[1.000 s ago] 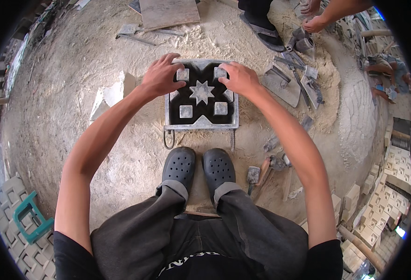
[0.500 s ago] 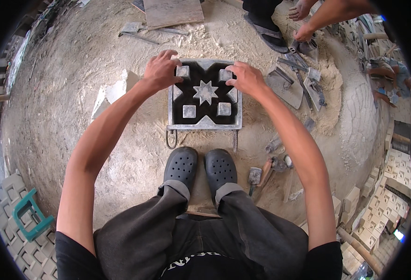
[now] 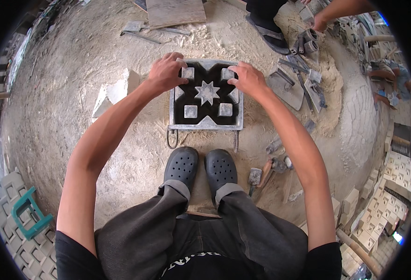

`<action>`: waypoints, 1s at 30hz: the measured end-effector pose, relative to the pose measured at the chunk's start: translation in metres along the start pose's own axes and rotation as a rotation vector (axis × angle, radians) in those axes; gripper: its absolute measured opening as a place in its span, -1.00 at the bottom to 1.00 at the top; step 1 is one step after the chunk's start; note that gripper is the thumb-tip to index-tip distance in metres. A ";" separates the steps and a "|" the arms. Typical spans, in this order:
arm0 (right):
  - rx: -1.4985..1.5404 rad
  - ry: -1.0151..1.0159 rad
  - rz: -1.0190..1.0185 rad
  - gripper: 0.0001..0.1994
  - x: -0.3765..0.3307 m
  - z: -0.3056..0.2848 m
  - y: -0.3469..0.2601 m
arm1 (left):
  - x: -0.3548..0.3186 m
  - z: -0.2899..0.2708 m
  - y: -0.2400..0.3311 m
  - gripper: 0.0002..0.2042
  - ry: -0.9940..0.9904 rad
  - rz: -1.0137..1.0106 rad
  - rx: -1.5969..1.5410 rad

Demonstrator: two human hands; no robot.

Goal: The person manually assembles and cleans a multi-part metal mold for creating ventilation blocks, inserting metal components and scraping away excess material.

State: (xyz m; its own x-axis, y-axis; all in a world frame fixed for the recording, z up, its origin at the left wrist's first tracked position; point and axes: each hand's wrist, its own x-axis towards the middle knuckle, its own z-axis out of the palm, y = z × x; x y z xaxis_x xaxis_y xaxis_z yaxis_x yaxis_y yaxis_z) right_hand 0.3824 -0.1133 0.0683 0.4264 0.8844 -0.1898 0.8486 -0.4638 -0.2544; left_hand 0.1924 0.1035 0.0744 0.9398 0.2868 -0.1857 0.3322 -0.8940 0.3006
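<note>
A square metal mould (image 3: 207, 126) lies on the ground in front of my feet. Inside its frame are an eight-pointed star (image 3: 207, 93) and square blocks, with dark gaps between them. My left hand (image 3: 167, 72) curls over the far left corner, fingers and thumb around the upper left block (image 3: 188, 73). On the opposite side, my right hand (image 3: 247, 77) pinches the upper right block (image 3: 227, 74). Two rods hang from the near edge of the frame, the left one a bent loop (image 3: 172, 139).
Beyond the mould are a trowel (image 3: 133, 26) and a flat board (image 3: 176, 13). Another person's forearm (image 3: 343, 11) reaches in at the far right, above pipes and metal tools (image 3: 312, 88). A hammer-like tool (image 3: 255, 176) lies right of my clogs (image 3: 182, 165). Patterned blocks (image 3: 378, 217) stand at right.
My left hand's raised fingers have come down closer to the upper left block. My right hand stays at its block. The other person's hands have moved farther away toward the upper right.
</note>
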 end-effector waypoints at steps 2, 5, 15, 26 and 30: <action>0.014 -0.028 0.007 -0.54 0.000 0.002 -0.001 | -0.002 0.002 0.000 -0.57 0.034 0.004 -0.013; 0.033 -0.034 0.001 -0.55 0.000 0.003 -0.004 | -0.001 0.004 -0.001 -0.58 0.062 0.004 -0.007; 0.064 0.156 -0.061 -0.63 -0.009 0.000 -0.010 | 0.004 -0.005 0.007 -0.66 0.134 0.047 0.021; 0.019 -0.130 -0.286 -0.62 -0.081 0.004 -0.042 | -0.066 0.007 0.032 -0.59 -0.144 0.518 0.056; 0.086 0.007 -0.229 -0.58 -0.102 0.016 -0.037 | -0.066 0.011 0.029 -0.55 -0.096 0.500 0.044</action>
State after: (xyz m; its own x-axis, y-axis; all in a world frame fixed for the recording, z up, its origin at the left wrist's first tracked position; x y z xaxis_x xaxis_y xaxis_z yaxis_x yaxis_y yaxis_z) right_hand 0.3024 -0.1870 0.0819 0.2282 0.9673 -0.1110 0.8940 -0.2533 -0.3696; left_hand 0.1393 0.0548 0.0850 0.9708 -0.2106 -0.1152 -0.1615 -0.9281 0.3355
